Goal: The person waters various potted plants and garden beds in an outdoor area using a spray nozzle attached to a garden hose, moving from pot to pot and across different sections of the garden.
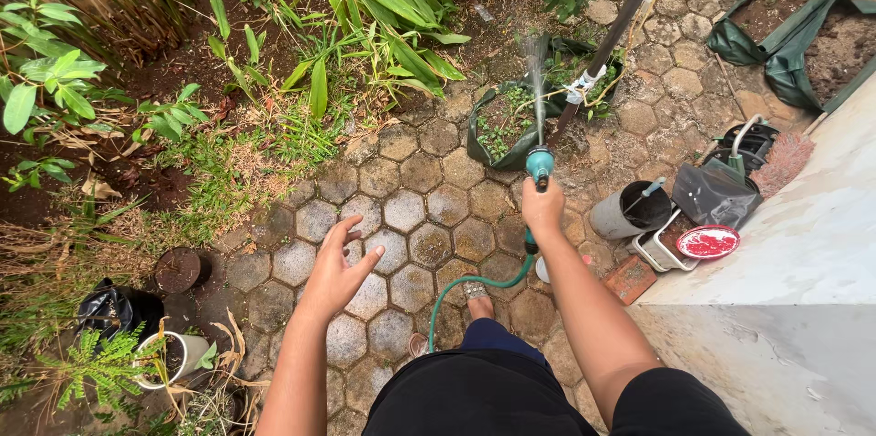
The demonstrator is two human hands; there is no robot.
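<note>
Right hand: The right hand was closed in a fist around the grip of the spray nozzle, which it held out in front of the body.
Left hand: The left hand was free, its fingers spread and slightly curled, palm down above the hexagonal paving; it touched nothing.
Key relation: The green grow bag lay directly ahead of the nozzle, just beyond it; the nozzle's long axis ran away from the person toward the bag, and the water spray fanned along that same line.
Nearer hand: The right hand was much nearer the bag; the left hand was well apart from it, off to the left.
Hose: The green hose left the bottom of the grip and curved down and left, past the sandalled foot.
Obstructions: A dark pole bound with white ties leaned across the right side of the bag, just beside the spray; nothing stood between nozzle and bag.
Right surroundings: A grey bucket, a red round lid and two larger soil bags stood beside the pale concrete slab.
Left surroundings: Leafy plants bordered the paving, with a white pot near the bottom left.
</note>
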